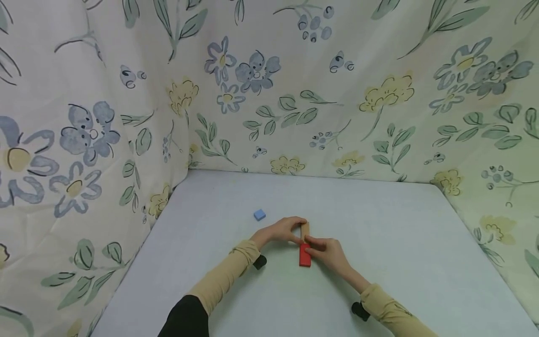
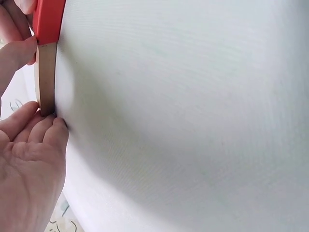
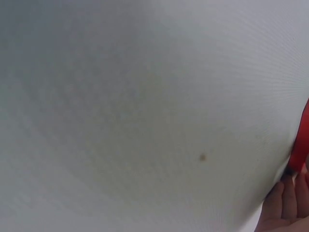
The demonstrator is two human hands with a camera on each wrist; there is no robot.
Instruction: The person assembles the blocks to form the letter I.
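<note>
A plain wooden block [image 1: 305, 229] and a red block [image 1: 305, 260] lie end to end in one line on the white table. My left hand [image 1: 280, 230] spans the wooden block, with fingertips at its far end and the thumb beside the join. In the left wrist view, those fingers press against the end of the wooden block [image 2: 46, 79], and the red block [image 2: 48, 21] meets its other end. My right hand [image 1: 330, 253] pinches the red block from the right near the join. The right wrist view catches only part of the red block [image 3: 300, 145].
A small blue block [image 1: 259, 215] lies on the table, beyond the left wrist. Floral cloth [image 1: 294, 112] hangs behind the table [image 1: 400, 234] and along both sides. Black wrist cameras sit under both forearms.
</note>
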